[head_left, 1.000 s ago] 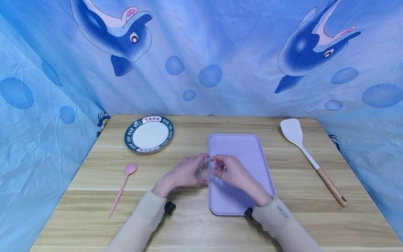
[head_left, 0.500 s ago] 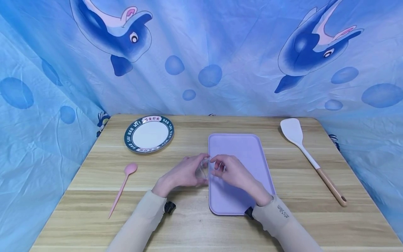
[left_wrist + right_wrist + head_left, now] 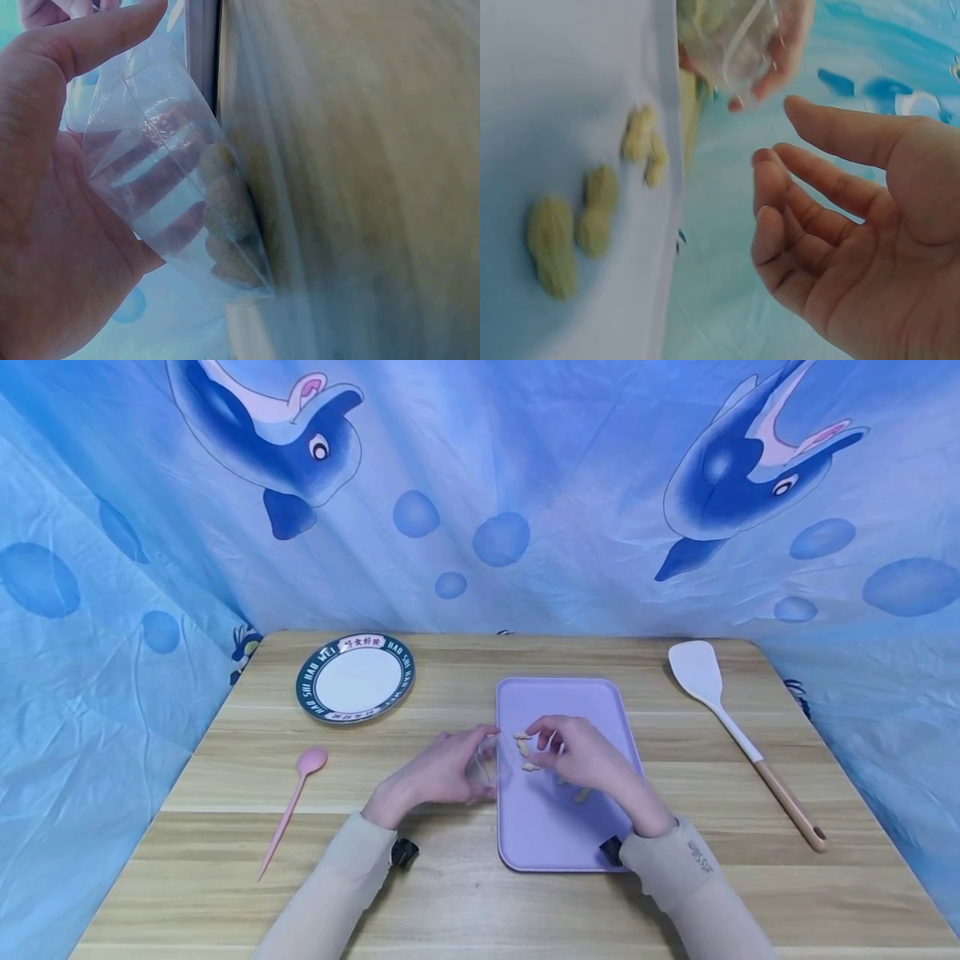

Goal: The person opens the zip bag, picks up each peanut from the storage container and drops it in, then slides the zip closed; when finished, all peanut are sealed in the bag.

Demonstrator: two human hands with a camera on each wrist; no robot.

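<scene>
My left hand (image 3: 442, 768) stands at the left edge of the lilac tray (image 3: 551, 852), its thumb and fingers around a clear plastic bag (image 3: 150, 142). Several peanuts in their shells (image 3: 229, 214) lie in the bottom of that bag, low over the wooden table. Over the tray is my right hand (image 3: 577, 756), its fingers loosely bent and thumb apart, with nothing between them in the right wrist view. Several more peanuts (image 3: 551, 247) lie on the tray, some just left of its fingertips and some beneath the hand.
A white plate with a dark green lettered rim (image 3: 309, 681) sits at the back left. Nearer on that side lies a pink spoon (image 3: 292, 802). On the right is a white spatula with a wooden handle (image 3: 787, 802). A blue dolphin-print cloth (image 3: 570, 468) hangs behind the table.
Peanuts now show on the tray, where none showed before. My right hand has drawn away to the right from the bag. The left hand has stayed in place.
</scene>
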